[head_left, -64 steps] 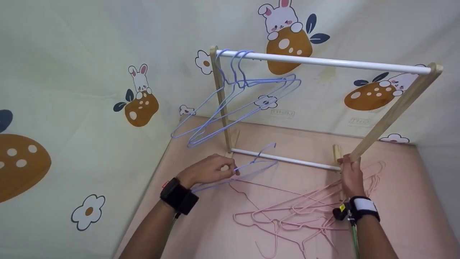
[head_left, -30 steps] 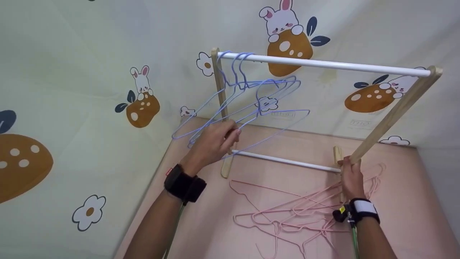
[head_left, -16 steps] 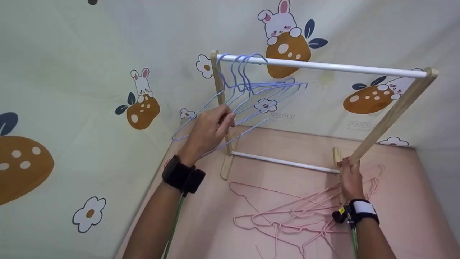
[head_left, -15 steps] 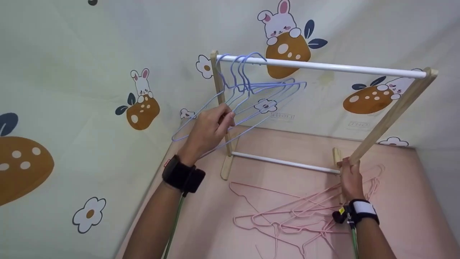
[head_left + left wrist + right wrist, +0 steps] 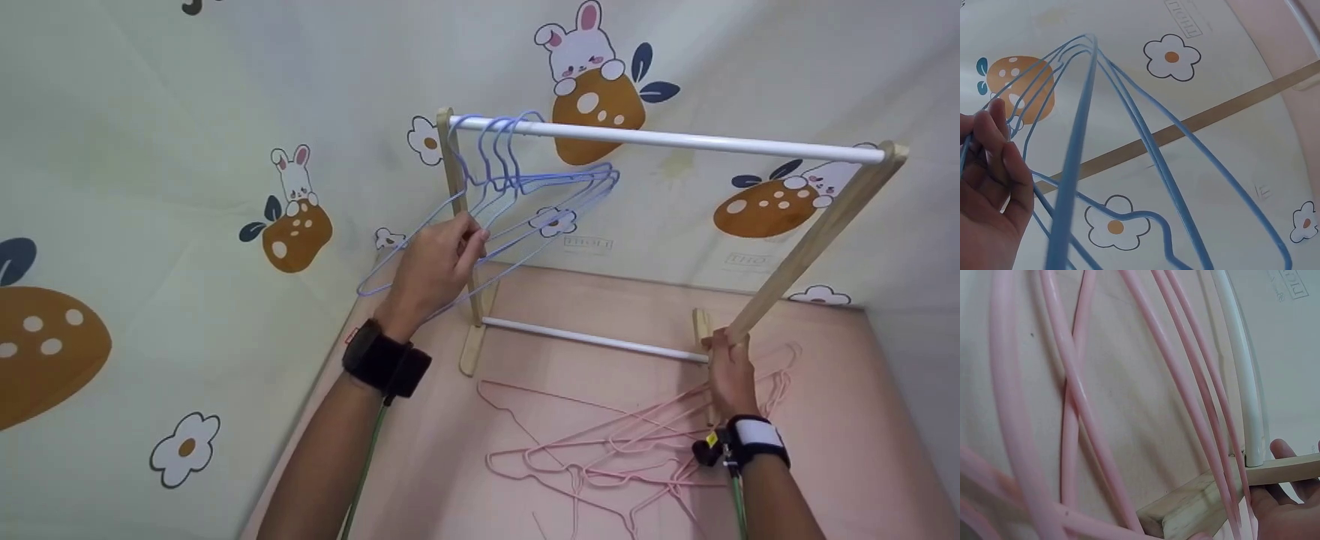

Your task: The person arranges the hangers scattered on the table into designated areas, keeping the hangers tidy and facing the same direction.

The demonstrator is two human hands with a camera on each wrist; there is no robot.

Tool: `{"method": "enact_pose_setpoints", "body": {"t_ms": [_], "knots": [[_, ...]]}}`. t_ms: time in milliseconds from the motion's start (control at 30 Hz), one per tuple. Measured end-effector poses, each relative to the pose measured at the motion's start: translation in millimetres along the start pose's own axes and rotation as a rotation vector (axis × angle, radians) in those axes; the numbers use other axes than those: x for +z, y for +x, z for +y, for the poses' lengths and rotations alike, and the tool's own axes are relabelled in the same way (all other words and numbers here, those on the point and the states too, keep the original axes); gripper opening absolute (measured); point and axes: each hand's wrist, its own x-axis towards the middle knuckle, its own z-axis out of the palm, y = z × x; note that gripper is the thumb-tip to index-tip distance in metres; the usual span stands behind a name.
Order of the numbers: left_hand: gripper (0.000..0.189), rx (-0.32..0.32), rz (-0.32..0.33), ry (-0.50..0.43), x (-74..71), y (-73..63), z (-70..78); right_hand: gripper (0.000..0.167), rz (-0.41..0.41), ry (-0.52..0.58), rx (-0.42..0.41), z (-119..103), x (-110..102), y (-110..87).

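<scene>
My left hand [image 5: 439, 262] pinches the near arm of a blue wire hanger [image 5: 517, 264], whose hook lies over the white top rail [image 5: 675, 139] of a small clothes rack. Three more blue hangers hang close beside it at the rail's left end. In the left wrist view, the curled fingers of the left hand [image 5: 994, 180] are at the hanger wires, which overlap there. Low on the rack's right wooden post [image 5: 814, 244], my right hand [image 5: 733, 375] grips the wood near the foot. The right wrist view shows the right hand [image 5: 1289, 512] around the post, partly cut off by the frame.
Several pink hangers [image 5: 1006, 382] lie tangled on the pale pink floor in front of the rack and around its right foot. A white lower bar [image 5: 592, 340] joins the posts. Behind and to the left stand cloth walls printed with rabbits and flowers.
My left hand has raised the blue hanger from near the floor up to the rail, and its hook now sits over it beside the others. The right hand has kept its grip on the post.
</scene>
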Motion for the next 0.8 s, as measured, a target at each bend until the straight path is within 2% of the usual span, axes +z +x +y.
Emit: {"method": "enact_pose_setpoints", "body": {"t_ms": [233,500,800], "knots": [[0.017,0.033,0.063,0.073,2.1,-4.1,-1.8,0.062,0.009,-0.007,-0.009,0.3,0.4,-0.9],[0.015,0.106,0.144,0.130,1.2,-6.2,-5.2,0.057,0.033,-0.031,-0.041,-2.4,1.1,-2.3],[0.012,0.110,0.178,0.131,0.4,-7.8,-8.8,0.058,0.042,-0.035,-0.028,-3.2,1.1,-2.9]]}}
